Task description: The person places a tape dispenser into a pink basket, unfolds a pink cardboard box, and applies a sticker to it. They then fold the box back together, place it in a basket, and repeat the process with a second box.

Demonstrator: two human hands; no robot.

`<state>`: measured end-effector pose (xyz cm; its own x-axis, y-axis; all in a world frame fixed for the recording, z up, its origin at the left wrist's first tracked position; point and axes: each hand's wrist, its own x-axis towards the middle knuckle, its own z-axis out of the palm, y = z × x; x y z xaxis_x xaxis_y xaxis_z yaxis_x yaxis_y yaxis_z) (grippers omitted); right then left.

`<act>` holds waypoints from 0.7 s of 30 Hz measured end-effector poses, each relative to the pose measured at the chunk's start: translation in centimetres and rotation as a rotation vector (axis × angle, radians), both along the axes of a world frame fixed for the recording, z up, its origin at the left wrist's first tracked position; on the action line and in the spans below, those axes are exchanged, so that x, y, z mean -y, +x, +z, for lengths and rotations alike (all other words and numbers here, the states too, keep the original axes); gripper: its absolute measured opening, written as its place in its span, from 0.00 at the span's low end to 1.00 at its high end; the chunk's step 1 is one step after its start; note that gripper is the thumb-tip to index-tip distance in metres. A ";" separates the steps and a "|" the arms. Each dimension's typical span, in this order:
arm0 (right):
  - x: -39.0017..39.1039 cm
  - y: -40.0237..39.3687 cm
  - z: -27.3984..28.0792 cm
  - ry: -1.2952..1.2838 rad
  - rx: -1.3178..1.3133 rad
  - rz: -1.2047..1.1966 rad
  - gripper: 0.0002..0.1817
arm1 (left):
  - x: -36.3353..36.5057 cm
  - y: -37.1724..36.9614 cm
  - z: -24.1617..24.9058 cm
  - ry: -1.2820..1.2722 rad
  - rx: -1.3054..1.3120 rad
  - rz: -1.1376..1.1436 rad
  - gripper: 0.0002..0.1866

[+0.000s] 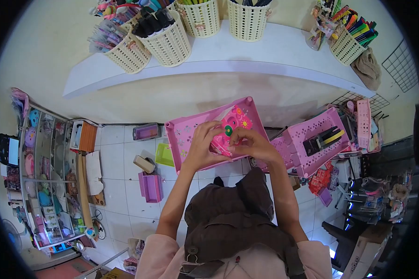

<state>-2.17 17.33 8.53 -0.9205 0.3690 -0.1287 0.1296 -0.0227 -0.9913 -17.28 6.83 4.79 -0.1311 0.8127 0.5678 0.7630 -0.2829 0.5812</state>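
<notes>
Both hands are over a pink tray (177, 133) with cut-out patterns, holding a bright pink packet (242, 118) with flowers and a green spot on it. My left hand (206, 142) grips the packet's left side, its fingers bent over the edge. On the right side, my right hand (252, 143) has thumb and fingers pinched together at the packet near the green spot. The packet's lower part is partly hidden by the fingers.
A white shelf (219, 56) with pen baskets (168, 44) runs above. Right of the tray, a pink basket (300, 135) holds a black and yellow stapler-like tool (322, 141). Purple (146, 132) and green baskets (164, 155) lie on the tiled floor. Glass cabinet (51, 181) at left.
</notes>
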 end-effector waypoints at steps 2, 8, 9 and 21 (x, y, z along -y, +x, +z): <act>-0.2 -0.2 0.0 0.049 -0.008 0.021 0.07 | -0.1 -0.3 -0.2 -0.039 0.023 -0.055 0.34; -0.4 0.3 -1.3 0.228 -0.039 0.065 0.08 | -0.3 -0.7 -2.2 -0.162 0.217 -0.115 0.22; -0.5 0.5 -1.2 0.213 -0.033 0.065 0.08 | -0.5 -0.7 -1.9 -0.156 0.186 -0.134 0.22; -2.2 0.6 -0.5 0.344 -0.063 0.269 0.07 | -1.3 -2.0 -3.3 -0.188 0.428 -0.303 0.22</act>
<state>-1.54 19.49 8.07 -0.9918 0.1266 0.0188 0.0251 0.3361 -0.9415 -19.25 8.16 1.51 -0.0632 0.9321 0.3568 0.3482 -0.3144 0.8831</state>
